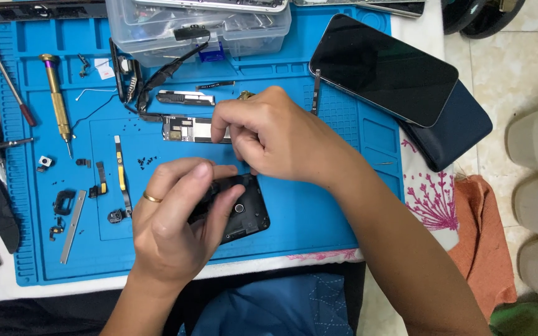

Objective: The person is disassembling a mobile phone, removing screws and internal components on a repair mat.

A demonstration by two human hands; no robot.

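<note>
Now the left hand (pixel 172 214) clamps the black phone frame (pixel 244 214) at the mat's (pixel 319 218) near middle, its long axis running left-right. The right hand (pixel 269 137) hovers just beyond it, fingertips pinched together, on what I can't tell.

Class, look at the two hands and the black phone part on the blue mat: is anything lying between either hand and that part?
Nothing visible does. The left hand already grips the black phone part at its left side, and the right hand is bent over its top edge, its fingertips hidden from view. The loose screws and flex cables lie to the left on the blue mat.
</note>
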